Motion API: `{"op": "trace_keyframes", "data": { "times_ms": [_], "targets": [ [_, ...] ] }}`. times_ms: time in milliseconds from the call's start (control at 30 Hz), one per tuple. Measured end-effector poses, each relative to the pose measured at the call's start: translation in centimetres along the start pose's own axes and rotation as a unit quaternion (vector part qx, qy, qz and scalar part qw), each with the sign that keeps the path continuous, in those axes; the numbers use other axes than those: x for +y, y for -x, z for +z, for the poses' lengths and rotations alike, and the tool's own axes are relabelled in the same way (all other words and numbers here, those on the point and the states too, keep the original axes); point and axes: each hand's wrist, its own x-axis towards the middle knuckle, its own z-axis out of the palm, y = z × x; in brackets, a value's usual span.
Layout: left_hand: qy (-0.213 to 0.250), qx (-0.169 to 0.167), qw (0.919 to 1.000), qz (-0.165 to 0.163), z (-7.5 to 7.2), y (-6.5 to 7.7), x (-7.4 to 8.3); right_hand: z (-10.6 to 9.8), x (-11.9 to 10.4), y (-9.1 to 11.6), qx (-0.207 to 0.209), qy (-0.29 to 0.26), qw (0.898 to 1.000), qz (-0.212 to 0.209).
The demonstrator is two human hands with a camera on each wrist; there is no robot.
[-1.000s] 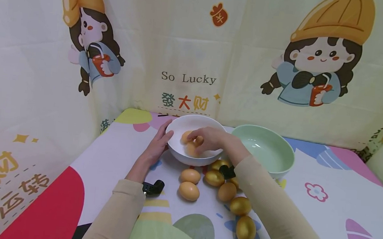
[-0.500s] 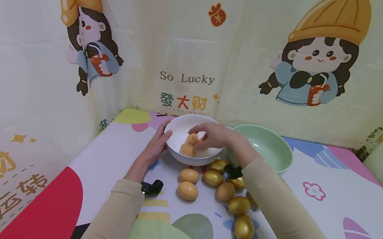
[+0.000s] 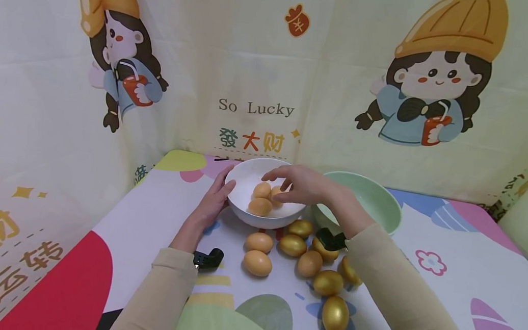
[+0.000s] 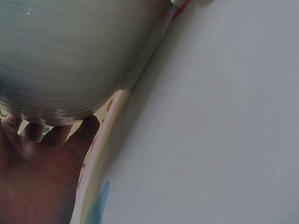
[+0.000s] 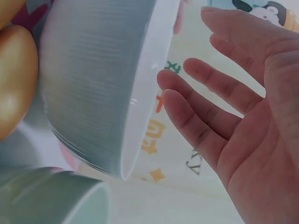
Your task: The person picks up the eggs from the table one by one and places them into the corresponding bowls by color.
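A white bowl point(image 3: 244, 184) stands at the back middle of the table and holds three brown eggs point(image 3: 259, 206), one partly behind my right hand. My left hand point(image 3: 214, 197) holds the bowl at its left side, thumb near the rim; in the left wrist view the fingers pass partly out of sight behind the bowl wall. Over the bowl's right side hovers my right hand point(image 3: 301, 184), fingers spread and loosely bent. In the right wrist view that hand point(image 5: 243, 116) has nothing in it and is apart from the bowl.
A pale green bowl point(image 3: 380, 209) stands to the right of the white one. In front lie several gold eggs point(image 3: 292, 245) and three more brown eggs point(image 3: 257, 263). A printed curtain point(image 3: 196, 78) hangs behind the table, which has a patterned cloth point(image 3: 216, 315).
My right hand has let go among the eggs in the white bowl and lifted up and to the right. A gold egg beneath that forearm has come into sight. My left hand keeps its place.
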Motion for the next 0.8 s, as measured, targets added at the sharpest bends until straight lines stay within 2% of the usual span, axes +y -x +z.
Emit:
{"op": "trace_keyframes", "data": {
  "times_ms": [567, 800],
  "targets": [
    [0.008, -0.003, 1.0000, 0.002, 0.0, 0.0, 0.0, -0.5, -0.8, 3.0, 0.012, 0.013, 0.999, -0.045],
    [0.003, 0.002, 1.0000, -0.001, 0.0, 0.0, 0.0, -0.6, -1.0, 4.7, 0.007, 0.018, 0.999, -0.030]
  ]
}}
